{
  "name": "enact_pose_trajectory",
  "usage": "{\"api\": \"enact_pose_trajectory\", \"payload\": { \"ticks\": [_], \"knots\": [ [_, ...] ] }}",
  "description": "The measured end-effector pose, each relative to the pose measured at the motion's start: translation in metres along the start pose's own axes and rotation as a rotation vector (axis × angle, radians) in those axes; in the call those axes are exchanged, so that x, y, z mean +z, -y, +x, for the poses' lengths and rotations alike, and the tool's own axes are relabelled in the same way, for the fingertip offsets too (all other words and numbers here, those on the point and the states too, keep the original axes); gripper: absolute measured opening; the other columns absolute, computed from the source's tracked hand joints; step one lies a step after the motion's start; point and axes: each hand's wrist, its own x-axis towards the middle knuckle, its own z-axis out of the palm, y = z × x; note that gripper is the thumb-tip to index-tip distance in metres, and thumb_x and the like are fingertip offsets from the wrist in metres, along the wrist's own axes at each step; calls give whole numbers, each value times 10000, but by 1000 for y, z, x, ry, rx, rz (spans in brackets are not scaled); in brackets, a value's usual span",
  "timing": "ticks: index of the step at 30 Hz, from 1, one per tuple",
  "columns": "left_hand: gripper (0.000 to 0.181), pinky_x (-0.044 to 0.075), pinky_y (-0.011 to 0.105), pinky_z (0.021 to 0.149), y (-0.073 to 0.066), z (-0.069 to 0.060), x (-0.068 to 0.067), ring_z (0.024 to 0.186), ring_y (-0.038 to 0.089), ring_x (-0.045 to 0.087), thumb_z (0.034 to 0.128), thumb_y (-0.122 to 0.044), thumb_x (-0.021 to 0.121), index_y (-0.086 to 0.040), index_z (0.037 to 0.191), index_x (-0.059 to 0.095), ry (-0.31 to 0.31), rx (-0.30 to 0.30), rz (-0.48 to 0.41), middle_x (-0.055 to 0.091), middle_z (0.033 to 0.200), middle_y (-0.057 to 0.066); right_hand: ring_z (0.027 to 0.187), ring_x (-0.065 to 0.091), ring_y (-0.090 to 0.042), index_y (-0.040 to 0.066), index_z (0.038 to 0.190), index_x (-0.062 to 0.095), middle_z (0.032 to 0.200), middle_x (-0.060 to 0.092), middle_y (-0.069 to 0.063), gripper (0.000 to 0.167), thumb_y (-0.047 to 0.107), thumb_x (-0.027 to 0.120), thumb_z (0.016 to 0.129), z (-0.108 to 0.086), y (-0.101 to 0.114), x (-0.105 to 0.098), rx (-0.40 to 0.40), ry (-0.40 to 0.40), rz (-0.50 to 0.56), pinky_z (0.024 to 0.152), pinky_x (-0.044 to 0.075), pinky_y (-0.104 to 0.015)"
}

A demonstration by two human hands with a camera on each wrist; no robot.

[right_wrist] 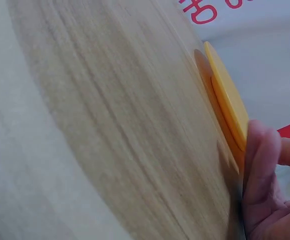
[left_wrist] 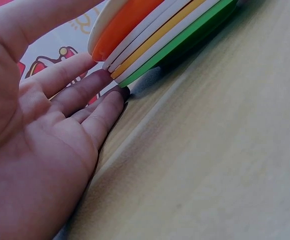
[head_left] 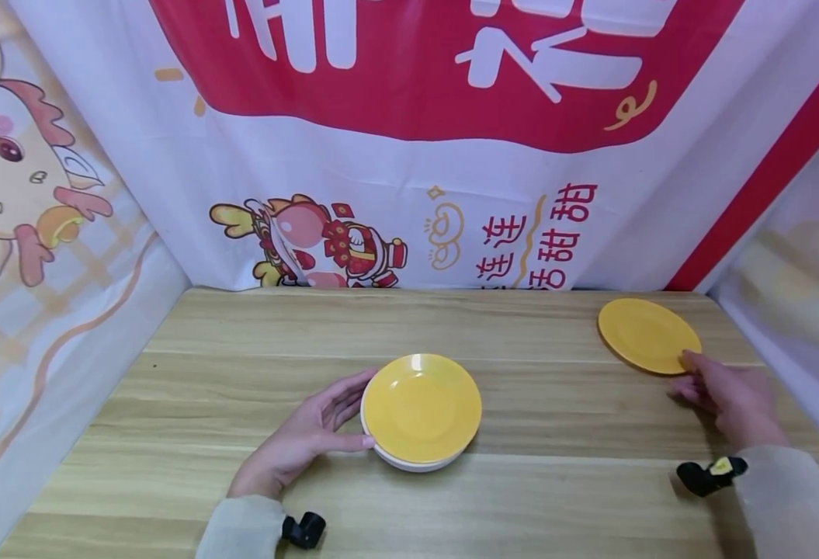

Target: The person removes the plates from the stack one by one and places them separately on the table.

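Note:
Near the middle of the table is a stack of plates (head_left: 421,410), yellow on top with a white rim beneath. From the side, the left wrist view shows orange, white, yellow and green layers (left_wrist: 160,42). My left hand (head_left: 311,435) touches the stack's left side, its fingers (left_wrist: 80,95) extended and the thumb against the near left rim. At the back right, my right hand (head_left: 733,400) pinches the near right edge of a single yellow plate (head_left: 649,335). In the right wrist view, that plate (right_wrist: 227,95) is slightly tilted, thumb and fingers at its edge.
The wooden table (head_left: 262,326) meets a printed white and red cloth (head_left: 409,178) along its back edge. More cloth hangs at the left (head_left: 88,256) and right (head_left: 793,272) sides. A black device is on each wrist.

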Motion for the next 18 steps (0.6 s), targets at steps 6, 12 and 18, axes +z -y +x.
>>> {"api": "enact_pose_trajectory", "payload": {
  "ticks": [6,12,18],
  "knots": [
    [923,265,444,1353,0,0,-1,1626,259,354,821,-99,934,-252,1610,481,3,-4,2,436,1710,-34,642,709,-106,184,984,685,700,715,74,332,507,644,1050,-11,2,7,-27,32,-5,613,613,-224],
    [910,251,473,1358,-1,0,-1,1627,282,350,835,-88,920,-253,1613,477,1,-16,-6,430,1713,-28,706,679,-99,116,1222,565,783,676,96,405,480,642,1062,-28,9,29,-132,155,-18,666,614,-224],
    [921,253,466,1357,-1,0,-1,1626,278,352,831,-85,923,-245,1618,471,6,-9,-4,432,1712,-21,721,681,-85,103,1189,587,803,679,107,419,498,645,1060,-46,18,52,-270,183,-114,677,613,-209]
  ]
}}
